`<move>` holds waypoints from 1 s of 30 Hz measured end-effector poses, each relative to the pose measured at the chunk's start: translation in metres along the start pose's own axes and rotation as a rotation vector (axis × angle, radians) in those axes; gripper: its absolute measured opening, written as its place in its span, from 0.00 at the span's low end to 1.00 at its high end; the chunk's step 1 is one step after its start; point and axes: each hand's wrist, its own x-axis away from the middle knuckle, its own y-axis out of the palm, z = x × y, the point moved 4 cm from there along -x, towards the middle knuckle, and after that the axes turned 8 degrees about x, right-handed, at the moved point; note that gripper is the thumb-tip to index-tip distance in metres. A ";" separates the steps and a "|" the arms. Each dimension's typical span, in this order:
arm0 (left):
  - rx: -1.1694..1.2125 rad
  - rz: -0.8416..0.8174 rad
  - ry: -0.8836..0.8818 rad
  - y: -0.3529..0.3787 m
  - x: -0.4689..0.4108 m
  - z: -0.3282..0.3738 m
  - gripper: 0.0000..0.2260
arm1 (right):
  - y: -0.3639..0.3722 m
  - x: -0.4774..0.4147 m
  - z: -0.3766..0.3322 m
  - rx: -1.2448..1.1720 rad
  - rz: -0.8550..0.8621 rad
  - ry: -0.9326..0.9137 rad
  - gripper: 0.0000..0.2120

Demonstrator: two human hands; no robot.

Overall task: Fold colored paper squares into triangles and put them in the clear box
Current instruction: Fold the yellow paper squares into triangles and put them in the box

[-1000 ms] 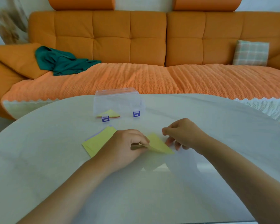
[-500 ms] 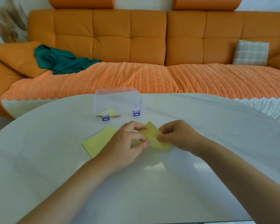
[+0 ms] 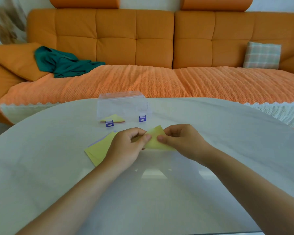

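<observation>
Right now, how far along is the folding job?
Done: at least one folded yellow triangle lies in the clear box. In hand: left hand and right hand pinch a yellow sheet, mid-fold. Left: a stack of flat squares by the left hand.

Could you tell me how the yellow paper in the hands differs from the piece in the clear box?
The held paper is pinched between the left hand and right hand; the boxed piece lies untouched in the clear box. The held paper looks larger than the boxed piece, a flat triangle. Both are yellow.
</observation>
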 end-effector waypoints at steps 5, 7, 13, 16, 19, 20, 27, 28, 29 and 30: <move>0.007 -0.020 0.031 0.004 0.001 0.003 0.04 | 0.001 0.000 0.003 0.030 -0.010 0.009 0.07; 0.019 -0.048 0.031 0.005 0.000 0.004 0.10 | 0.000 0.001 0.002 0.008 -0.017 0.009 0.05; 0.049 0.042 0.040 0.004 -0.001 0.002 0.06 | 0.002 0.001 0.003 -0.007 0.018 0.023 0.06; -0.028 0.019 0.060 0.006 0.001 0.002 0.06 | 0.004 0.001 0.003 -0.014 0.023 0.029 0.06; -0.140 -0.009 0.122 0.010 0.004 0.003 0.10 | 0.005 0.002 0.003 0.012 0.019 0.016 0.07; -0.162 -0.013 0.136 0.012 0.004 0.004 0.11 | 0.006 0.003 0.003 0.034 0.015 0.007 0.07; -0.145 0.019 0.162 0.020 0.007 0.004 0.12 | 0.017 0.008 0.002 0.268 0.110 -0.049 0.09; -0.142 0.036 0.166 0.020 0.006 0.004 0.12 | 0.017 0.009 0.000 0.296 0.114 -0.053 0.10; -0.140 0.052 0.171 0.020 0.006 0.004 0.12 | 0.017 0.011 -0.002 0.326 0.115 -0.065 0.11; -0.138 0.063 0.174 0.020 0.006 0.005 0.12 | 0.018 0.012 -0.004 0.359 0.111 -0.081 0.12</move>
